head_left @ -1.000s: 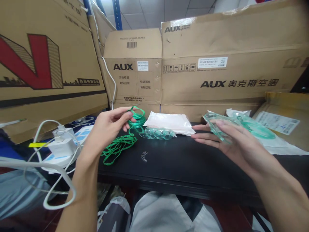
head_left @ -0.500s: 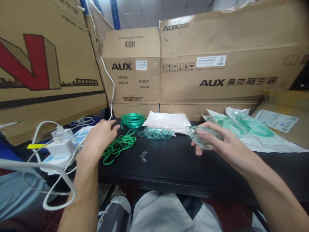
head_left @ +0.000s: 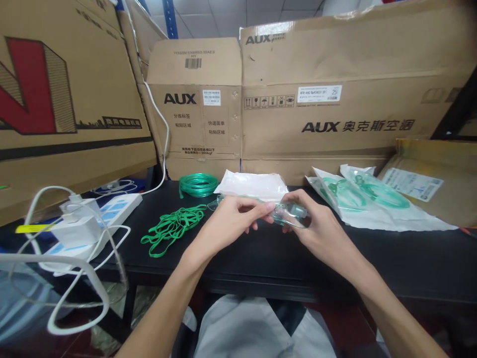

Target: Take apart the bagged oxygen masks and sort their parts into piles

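Observation:
A clear green-tinted oxygen mask is held just above the black table, in front of me. My right hand grips it from the right, fingers closed around its side. From the left, my left hand pinches at the mask's near edge, thumb against the fingers; the fingertips are partly hidden. Behind the left hand a row of similar clear masks is mostly covered. A tangle of green elastic straps lies to the left, with a coil of green tubing behind it.
A white packet lies at the back. Bagged masks with green tubing lie to the right, beside a cardboard box. A power strip with chargers and looping white cables occupies the left. Large cartons wall the back.
My left hand has moved right, from beside the green straps to the mask. My right hand has brought the mask slightly left to meet it. The view has shifted a little.

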### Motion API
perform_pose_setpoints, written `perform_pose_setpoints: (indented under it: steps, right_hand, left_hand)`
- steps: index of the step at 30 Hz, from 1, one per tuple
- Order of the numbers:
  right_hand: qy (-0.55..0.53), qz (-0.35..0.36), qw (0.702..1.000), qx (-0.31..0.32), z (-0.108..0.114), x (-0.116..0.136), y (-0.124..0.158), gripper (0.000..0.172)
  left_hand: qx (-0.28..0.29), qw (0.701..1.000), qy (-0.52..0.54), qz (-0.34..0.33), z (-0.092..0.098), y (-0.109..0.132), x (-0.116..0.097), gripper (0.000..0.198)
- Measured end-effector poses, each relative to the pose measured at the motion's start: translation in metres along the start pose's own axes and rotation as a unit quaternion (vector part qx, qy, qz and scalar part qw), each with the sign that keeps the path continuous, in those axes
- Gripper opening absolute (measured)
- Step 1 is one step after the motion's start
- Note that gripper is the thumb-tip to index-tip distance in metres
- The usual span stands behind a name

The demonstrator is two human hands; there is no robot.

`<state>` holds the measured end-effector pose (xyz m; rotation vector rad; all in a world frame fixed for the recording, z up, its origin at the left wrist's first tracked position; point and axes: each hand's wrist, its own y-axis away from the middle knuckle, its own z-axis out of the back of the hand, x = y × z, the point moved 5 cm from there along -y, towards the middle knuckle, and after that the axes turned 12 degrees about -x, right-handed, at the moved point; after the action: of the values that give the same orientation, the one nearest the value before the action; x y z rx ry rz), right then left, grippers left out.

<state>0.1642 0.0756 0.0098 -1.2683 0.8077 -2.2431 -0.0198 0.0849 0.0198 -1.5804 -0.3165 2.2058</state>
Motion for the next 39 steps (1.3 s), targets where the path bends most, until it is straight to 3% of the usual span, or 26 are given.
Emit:
perform_pose_setpoints:
  steps: [4, 7, 11, 17, 20, 25, 29, 39]
  right_hand:
    - [-0.08, -0.049, 0.995, 0.038, -0.006, 0.0, 0.001, 0.041]
    - [-0.202, -0.12, 0.967, 0.101, -0.013, -0.001, 0.003, 0.066]
    - [-0.286, -0.184, 0.936, 0.094, -0.014, -0.002, 0.001, 0.052]
    - [-0.173, -0.108, 0.978, 0.048, -0.001, -0.002, -0.004, 0.04]
    - [-0.14, -0.087, 0.985, 0.045, 0.006, -0.002, -0.005, 0.041]
    - [-0.078, -0.103, 0.991, 0.02, 0.012, -0.004, -0.007, 0.044]
    - [-0.09, -0.122, 0.988, 0.005, 0.01, -0.005, -0.007, 0.046]
    - [-0.139, -0.106, 0.984, 0.027, 0.012, -0.01, -0.007, 0.046]
  left_hand:
    - [-0.016, 0.999, 0.042, -0.027, 0.003, -0.004, -0.002, 0.034]
    - [-0.039, 0.996, 0.058, -0.054, 0.004, -0.005, -0.007, 0.03]
    - [-0.018, 0.995, 0.075, -0.069, -0.001, -0.004, -0.009, 0.026]
    - [-0.001, 0.988, 0.149, 0.047, -0.008, -0.006, 0.006, 0.041]
    - [0.007, 0.975, 0.204, 0.089, -0.01, -0.005, 0.009, 0.037]
    - [0.005, 0.984, 0.172, 0.049, -0.009, -0.006, 0.008, 0.021]
    - [-0.004, 0.989, 0.148, 0.017, -0.009, -0.008, 0.011, 0.019]
    - [0.036, 0.982, 0.181, 0.03, -0.012, -0.007, 0.006, 0.019]
